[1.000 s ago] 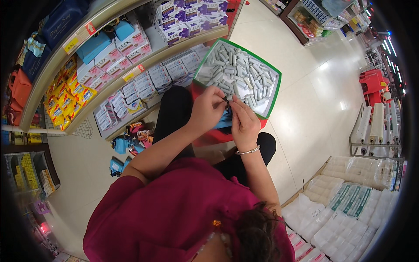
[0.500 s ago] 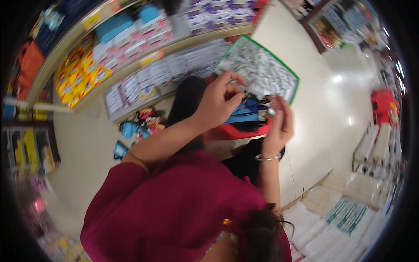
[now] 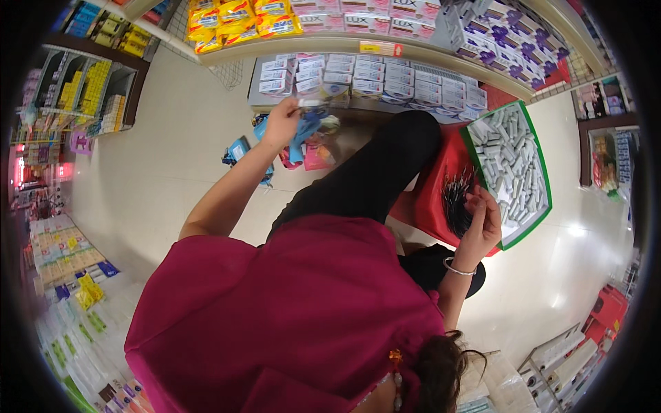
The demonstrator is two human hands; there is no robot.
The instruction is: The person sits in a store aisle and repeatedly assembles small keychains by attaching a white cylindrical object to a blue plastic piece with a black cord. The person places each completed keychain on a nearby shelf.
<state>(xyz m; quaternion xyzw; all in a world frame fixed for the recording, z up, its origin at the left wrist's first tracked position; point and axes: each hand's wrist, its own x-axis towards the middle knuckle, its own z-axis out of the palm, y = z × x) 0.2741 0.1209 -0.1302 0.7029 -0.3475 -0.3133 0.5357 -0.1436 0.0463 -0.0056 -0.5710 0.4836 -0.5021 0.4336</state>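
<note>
Over the pile on the floor, my left hand (image 3: 281, 124) is closed on a blue item (image 3: 301, 141) with a pale top; motion blur hides its exact kind. Beneath it lies a loose pile of small blue and pink goods (image 3: 317, 157). My right hand (image 3: 485, 219) hovers by a bunch of thin black cords (image 3: 457, 199) in a red container (image 3: 430, 189). Its fingers are curled in, and whatever they hold is too small to name. Touching that container is a green-rimmed tray (image 3: 544, 172) full of small grey-white plastic pieces (image 3: 509, 155).
In front runs a low shelf with rows of white boxes (image 3: 368, 88). Above it sit yellow packets (image 3: 241, 19), pink-white soap boxes (image 3: 367, 23) and purple-white boxes (image 3: 506, 41). My bent knee (image 3: 416, 131) stands between the pile and the red container. Plastic-wrapped packs (image 3: 89, 330) lie behind left.
My hands have parted: the left has carried the blue item left to the floor pile, while the right stays by the red container. The view has turned left.
</note>
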